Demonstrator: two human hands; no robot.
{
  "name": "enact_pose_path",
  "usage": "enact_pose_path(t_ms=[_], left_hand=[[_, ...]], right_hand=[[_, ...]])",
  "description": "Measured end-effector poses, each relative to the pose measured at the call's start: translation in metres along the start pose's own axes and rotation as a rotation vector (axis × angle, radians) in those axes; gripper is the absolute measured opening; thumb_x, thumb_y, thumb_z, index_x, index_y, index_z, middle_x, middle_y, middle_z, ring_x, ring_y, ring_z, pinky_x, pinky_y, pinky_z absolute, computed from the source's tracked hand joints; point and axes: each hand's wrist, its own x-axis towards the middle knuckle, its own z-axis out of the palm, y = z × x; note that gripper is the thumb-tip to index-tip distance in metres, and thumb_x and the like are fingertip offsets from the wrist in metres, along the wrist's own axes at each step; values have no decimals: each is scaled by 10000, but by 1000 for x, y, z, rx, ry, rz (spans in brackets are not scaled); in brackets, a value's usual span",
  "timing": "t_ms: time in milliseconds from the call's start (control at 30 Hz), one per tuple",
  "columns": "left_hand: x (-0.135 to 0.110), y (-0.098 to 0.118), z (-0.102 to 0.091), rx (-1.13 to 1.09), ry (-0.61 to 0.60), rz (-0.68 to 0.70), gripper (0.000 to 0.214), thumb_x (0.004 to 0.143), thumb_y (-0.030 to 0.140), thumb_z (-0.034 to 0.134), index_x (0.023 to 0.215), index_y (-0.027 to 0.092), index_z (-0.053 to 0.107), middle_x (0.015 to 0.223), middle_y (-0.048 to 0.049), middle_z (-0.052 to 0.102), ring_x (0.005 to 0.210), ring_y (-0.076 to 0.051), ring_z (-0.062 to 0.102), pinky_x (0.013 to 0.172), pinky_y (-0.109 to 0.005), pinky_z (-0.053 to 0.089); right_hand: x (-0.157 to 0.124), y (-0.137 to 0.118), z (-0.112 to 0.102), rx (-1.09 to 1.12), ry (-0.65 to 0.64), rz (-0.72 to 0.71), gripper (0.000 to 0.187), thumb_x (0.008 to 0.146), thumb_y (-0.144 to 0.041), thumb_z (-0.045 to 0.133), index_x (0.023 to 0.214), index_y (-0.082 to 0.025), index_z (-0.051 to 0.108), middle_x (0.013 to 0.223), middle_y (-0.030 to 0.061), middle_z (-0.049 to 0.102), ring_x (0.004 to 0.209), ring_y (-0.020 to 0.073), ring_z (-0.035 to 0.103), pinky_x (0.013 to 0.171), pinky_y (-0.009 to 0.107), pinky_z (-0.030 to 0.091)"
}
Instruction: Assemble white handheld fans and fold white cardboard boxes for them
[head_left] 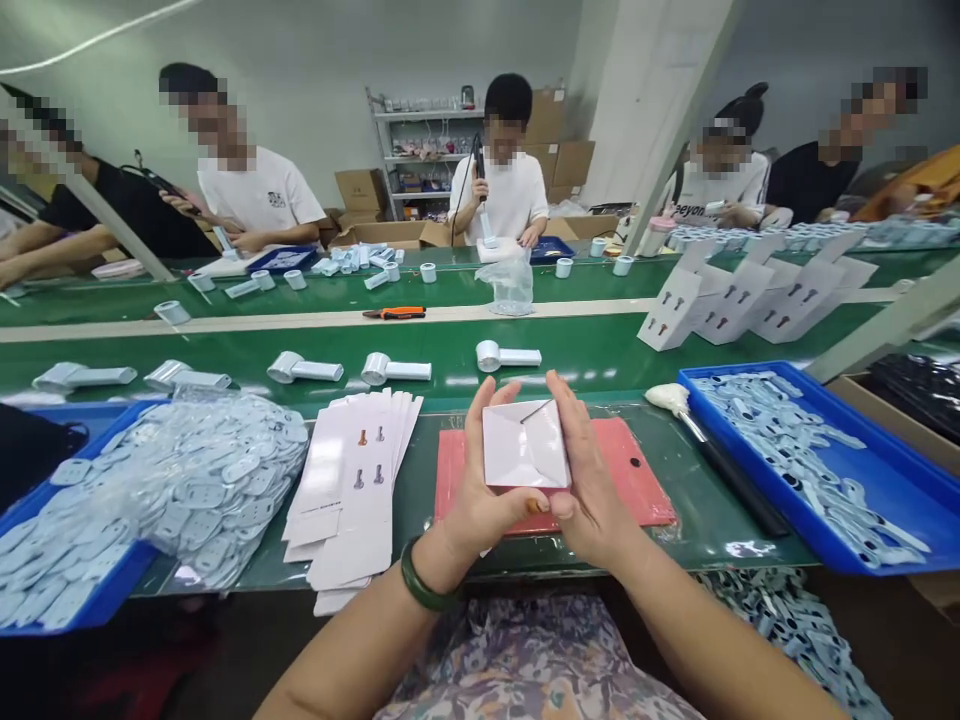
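A small white cardboard box (523,444) with its end flaps folded in sits between both my hands, above a red mat (630,470). My left hand (480,480) grips the box's left side, thumb under its lower edge. My right hand (581,470) presses the right side, fingers upright along it. A stack of flat white box blanks (352,480) printed with small pictures lies left of the mat. A green bangle is on my left wrist.
Blue trays of bagged white parts stand at the left (97,590) and right (862,470). White handheld devices (394,369) lie on the green conveyor. A brush (697,430) lies by the right tray. Folded boxes (735,295) stand far right. Several people work across the belt.
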Motion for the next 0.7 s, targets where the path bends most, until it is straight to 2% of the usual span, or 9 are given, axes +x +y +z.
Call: enact_pose_path(t_ms=[100, 167, 233, 267, 333, 433, 500, 600, 700], left_hand=[[5, -9, -9, 148, -6, 1, 999, 663, 437, 971, 1487, 341, 414, 1482, -121, 541, 1302, -301, 609, 1085, -432, 525], [17, -14, -11, 190, 146, 23, 913, 612, 395, 999, 1381, 322, 513, 1350, -81, 631, 1203, -268, 656, 1016, -376, 553], [34, -21, -6, 98, 360, 21, 826, 613, 475, 984, 1313, 325, 570, 1296, -55, 672, 1133, -249, 678, 948, -344, 569], [43, -25, -1, 11, 442, 1, 784, 634, 532, 958, 1297, 330, 592, 1279, -47, 692, 1111, -244, 686, 929, -338, 573], [60, -38, 14, -161, 503, -89, 707, 669, 616, 904, 1262, 331, 647, 1223, -38, 736, 1074, -246, 706, 905, -338, 580], [76, -62, 39, -296, 475, -236, 645, 669, 659, 877, 1198, 329, 712, 1202, -36, 761, 1126, -265, 706, 947, -355, 582], [80, -76, 51, -339, 476, -341, 648, 658, 662, 880, 1188, 326, 718, 1294, -49, 730, 1228, -285, 669, 991, -373, 576], [79, -84, 49, -290, 520, -566, 618, 673, 562, 909, 1200, 318, 696, 1394, -81, 669, 1336, -298, 609, 1007, -401, 578], [69, -81, 29, -118, 505, -659, 607, 731, 488, 892, 1271, 333, 660, 1376, -88, 671, 1308, -292, 638, 980, -396, 596]], right_hand=[[-8, 9, -5, 2, 89, -7, 827, 992, -784, 210, 1682, -331, 178, 1735, 93, 244, 1599, 371, 228, 1276, 660, 199], [-21, 14, -6, 16, 304, 26, 728, 1007, -748, 315, 1586, -321, 428, 1614, 124, 449, 1507, 366, 407, 1234, 615, 321], [-33, 17, -2, 141, 501, 185, 565, 1001, -680, 480, 1379, -286, 627, 1334, 138, 660, 1258, 324, 629, 1095, 531, 492], [-35, 19, 1, 269, 532, 312, 512, 983, -657, 546, 1297, -269, 661, 1196, 129, 711, 1118, 299, 689, 1004, 492, 549], [-32, 25, 7, 603, 466, 561, 542, 927, -674, 631, 1259, -246, 652, 1089, 122, 744, 987, 282, 723, 909, 464, 588], [-7, 42, 9, 923, 423, 652, 633, 831, -711, 717, 1258, -250, 634, 1138, 121, 757, 1114, 317, 704, 999, 501, 562], [16, 62, 2, 864, 517, 625, 549, 828, -657, 731, 1182, -248, 638, 1149, 107, 761, 1171, 312, 688, 1040, 488, 548], [56, 112, -22, 496, 590, 702, 494, 816, -509, 737, 1192, -229, 581, 1213, 103, 747, 1155, 275, 708, 1006, 429, 579], [101, 176, -53, 256, 611, 775, 713, 688, -363, 839, 1314, -220, 529, 1333, 130, 682, 1257, 297, 655, 1062, 442, 543]])
